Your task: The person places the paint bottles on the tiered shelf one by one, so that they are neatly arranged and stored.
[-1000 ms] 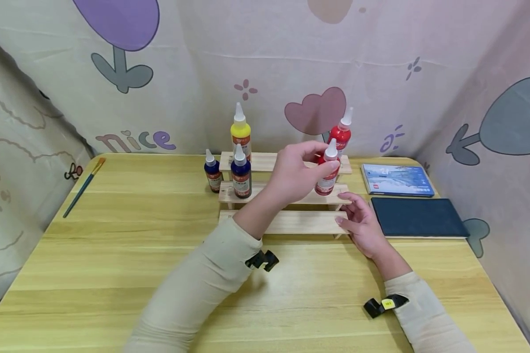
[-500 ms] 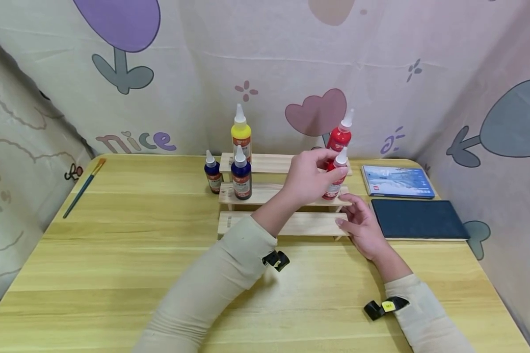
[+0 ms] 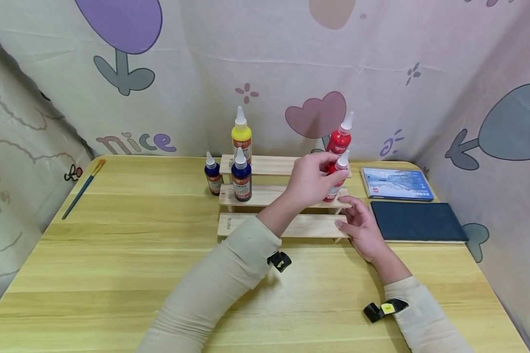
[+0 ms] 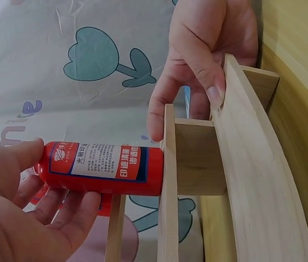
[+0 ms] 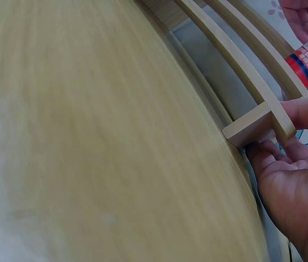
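Observation:
My left hand pinches a red paint bottle with a white nozzle, near its top. The bottle stands upright at the right end of the middle step of a three-step wooden rack, its base right at the board in the left wrist view. Behind it, another red bottle is on the top step. My right hand grips the rack's right end, thumb at the lowest step. At the left end, a yellow bottle occupies the top step and a dark blue bottle the middle one.
A smaller dark blue bottle stands on the table left of the rack. Right of it lie a blue box and a dark notebook. A paintbrush lies at far left. Patterned cloth hangs behind the table.
My left hand has carried the red bottle right and slightly down to the end of the middle step. My right hand has stayed at the rack's end.

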Motion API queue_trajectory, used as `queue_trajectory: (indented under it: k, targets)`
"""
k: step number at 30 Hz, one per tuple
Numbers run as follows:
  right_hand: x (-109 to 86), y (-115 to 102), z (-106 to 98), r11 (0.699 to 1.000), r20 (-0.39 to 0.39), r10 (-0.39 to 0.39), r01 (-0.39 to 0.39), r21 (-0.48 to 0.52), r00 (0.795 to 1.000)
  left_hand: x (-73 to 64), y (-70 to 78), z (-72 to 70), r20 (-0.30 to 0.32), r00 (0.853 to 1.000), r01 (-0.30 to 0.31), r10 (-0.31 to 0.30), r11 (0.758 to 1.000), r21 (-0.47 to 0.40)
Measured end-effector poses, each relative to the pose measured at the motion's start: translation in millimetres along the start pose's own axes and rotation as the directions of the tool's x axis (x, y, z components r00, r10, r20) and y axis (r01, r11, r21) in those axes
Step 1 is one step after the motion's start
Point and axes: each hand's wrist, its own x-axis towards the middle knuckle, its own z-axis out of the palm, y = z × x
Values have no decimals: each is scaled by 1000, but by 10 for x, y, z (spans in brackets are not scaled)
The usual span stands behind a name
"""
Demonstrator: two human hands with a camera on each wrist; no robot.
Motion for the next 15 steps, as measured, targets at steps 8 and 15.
queue_trajectory:
  k: [8, 15]
  targets:
    - [-10, -3, -13, 1000, 3, 10, -10, -3, 1000, -29, -2, 11, 11, 1000, -8, 7, 1000, 23]
    - [-5, -27, -1, 1000, -1, 26, -26, -11, 1000, -92, -46, -18, 6, 999, -47, 47, 999, 28]
